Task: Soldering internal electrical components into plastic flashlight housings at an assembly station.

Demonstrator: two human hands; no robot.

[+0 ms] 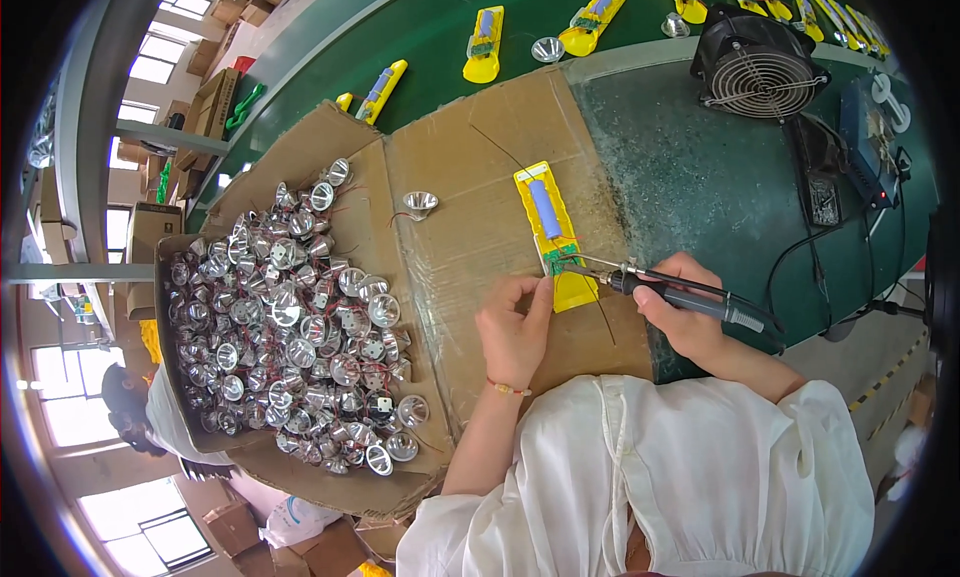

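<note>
A yellow plastic housing (pixel 575 293) lies on the cardboard sheet in front of me, with a blue-violet cylindrical battery (pixel 545 211) and a small green circuit board (pixel 561 260) in it. My right hand (pixel 683 323) grips a soldering iron (pixel 712 305), whose tip reaches over the circuit board. A thin curved metal tube runs alongside the iron toward the board. My left hand (pixel 515 325) is closed in a pinch at the housing's left edge, beside the board. What its fingertips hold is too small to make out. Thin dark wires stick out from the housing.
Left of me, a cardboard box (pixel 375 192) holds many silver reflector cups (pixel 286 307) with red wires. One loose reflector (pixel 420 204) lies nearer. A black fan (pixel 762 72) and a blue powered unit (pixel 866 142) stand right. More yellow housings (pixel 484 47) line the green belt (pixel 420 52).
</note>
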